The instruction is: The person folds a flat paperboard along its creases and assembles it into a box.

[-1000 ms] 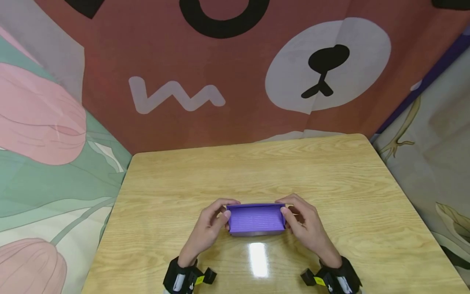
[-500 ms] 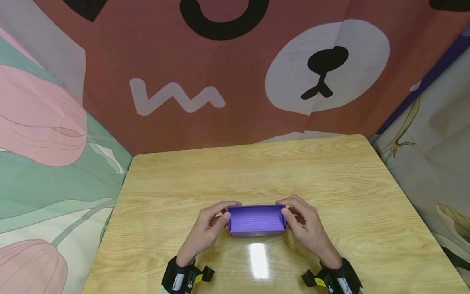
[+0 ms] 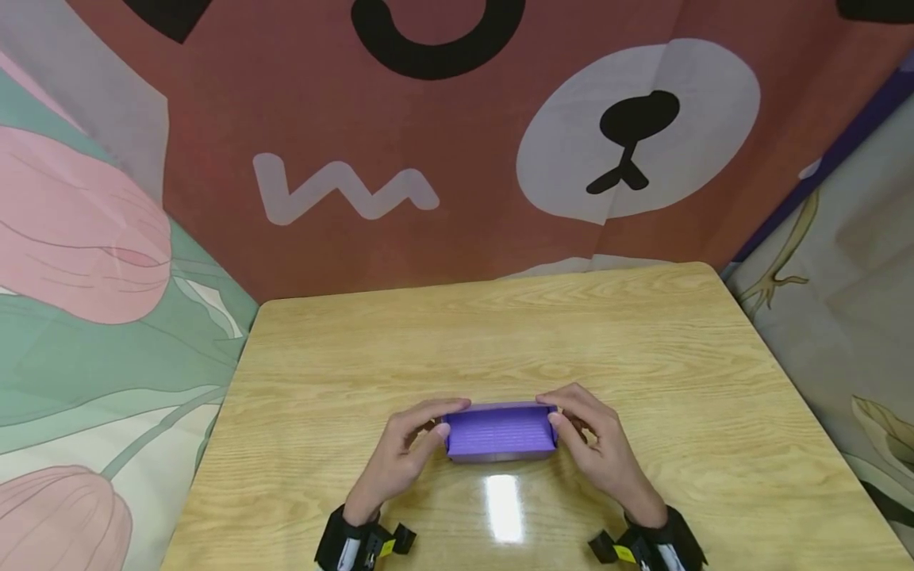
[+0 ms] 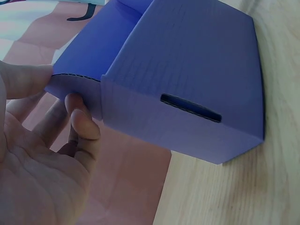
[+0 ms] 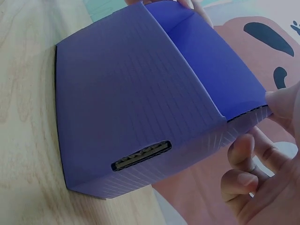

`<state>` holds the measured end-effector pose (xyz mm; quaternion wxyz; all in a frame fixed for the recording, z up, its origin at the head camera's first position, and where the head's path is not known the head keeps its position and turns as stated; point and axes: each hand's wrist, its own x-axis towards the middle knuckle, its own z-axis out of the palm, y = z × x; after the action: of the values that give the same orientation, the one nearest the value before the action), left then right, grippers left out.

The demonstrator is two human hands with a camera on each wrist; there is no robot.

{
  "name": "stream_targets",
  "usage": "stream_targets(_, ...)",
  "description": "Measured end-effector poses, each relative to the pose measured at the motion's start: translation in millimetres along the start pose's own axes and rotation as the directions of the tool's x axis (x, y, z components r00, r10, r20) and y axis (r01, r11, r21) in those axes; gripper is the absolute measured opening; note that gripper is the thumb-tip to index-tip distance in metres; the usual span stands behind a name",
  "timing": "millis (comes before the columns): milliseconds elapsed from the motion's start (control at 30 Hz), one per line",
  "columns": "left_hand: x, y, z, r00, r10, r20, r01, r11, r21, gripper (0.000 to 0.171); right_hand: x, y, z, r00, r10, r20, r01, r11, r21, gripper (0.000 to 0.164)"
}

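A purple cardboard box (image 3: 500, 457) stands on the wooden table, open at the top, with corrugated edges showing. Its raised back flap (image 3: 503, 407) runs along the far side. At the box's left end, my left hand (image 3: 401, 452) pinches the flap's end between thumb and fingers; the left wrist view shows the thumb (image 4: 28, 80) on its cut edge. My right hand (image 3: 598, 440) holds the opposite end, thumb on the edge and other fingers curled beneath. A narrow slot (image 4: 191, 108) is cut near the box's lower edge. No contents are visible inside.
The wood-grain table (image 3: 343, 349) extends around the box, with a bright light reflection (image 3: 504, 507) in front. A reddish-brown cloth with a bear print (image 3: 428, 254) hangs behind the far edge. Patterned cloths hang at both sides. Black camera straps (image 3: 664, 539) circle the wrists.
The back flap has tipped slightly, so a lighter strip of it now shows along its top. Both hands have moved slightly with it, and the left thumb sits a little lower.
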<state>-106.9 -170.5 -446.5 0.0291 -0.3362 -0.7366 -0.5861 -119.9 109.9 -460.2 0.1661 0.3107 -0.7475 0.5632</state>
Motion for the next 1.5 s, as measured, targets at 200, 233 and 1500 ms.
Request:
stream_targets(200,-2.5,-1.8,0.0,1.0,0.015,-0.007,-0.014,0.999,0.031,0.036,-3.5,8.6,2.0,0.998,-0.069,-0.008,0.069,0.997,0.017,0.03)
stream_targets(233,-2.7,-1.8,-0.1,1.0,0.014,-0.008,-0.014,0.999,0.038,0.036,-3.9,9.9,2.5,0.997,-0.079,-0.01,0.079,0.997,0.019,0.03)
stream_targets(1500,-13.9,-8.4,3.0,0.999,0.041,0.03,-0.043,0.998,0.054,0.037,-20.1,21.2,5.3,0.978,-0.206,-0.002,0.201,0.949,0.244,0.028)
